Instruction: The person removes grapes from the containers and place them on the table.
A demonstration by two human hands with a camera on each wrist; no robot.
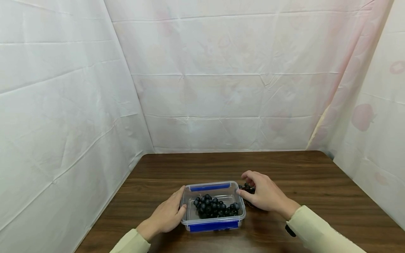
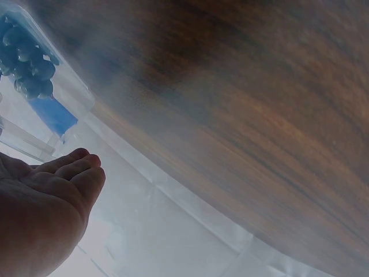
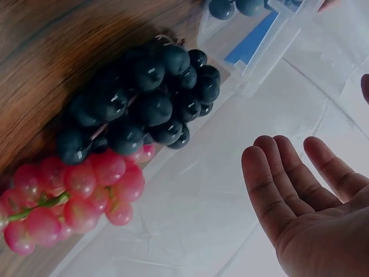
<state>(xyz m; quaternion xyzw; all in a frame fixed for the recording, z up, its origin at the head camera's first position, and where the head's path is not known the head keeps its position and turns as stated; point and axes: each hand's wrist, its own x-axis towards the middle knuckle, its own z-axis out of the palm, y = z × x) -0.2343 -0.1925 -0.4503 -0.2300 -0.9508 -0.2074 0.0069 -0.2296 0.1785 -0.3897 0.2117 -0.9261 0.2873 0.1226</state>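
A clear plastic food box (image 1: 215, 220) with blue clips and no lid on it stands near the table's front, holding a bunch of dark grapes (image 1: 212, 208). My left hand (image 1: 167, 212) rests along the box's left side, its fingers straight and close together. Past the right side of the box, my right hand (image 1: 265, 191) arches over a second bunch of dark grapes (image 3: 138, 107), fingers loosely bent and holding nothing. Its thumb tip overlaps the box's right rim in the head view. Beside that bunch lies a bunch of pink grapes (image 3: 81, 193), hidden by the hand in the head view.
The dark wood table (image 1: 177, 168) reaches back to a white cloth wall (image 1: 202, 130). More white cloth hangs along the left and right sides. A small black object (image 1: 290, 231) shows under the right sleeve's cuff.
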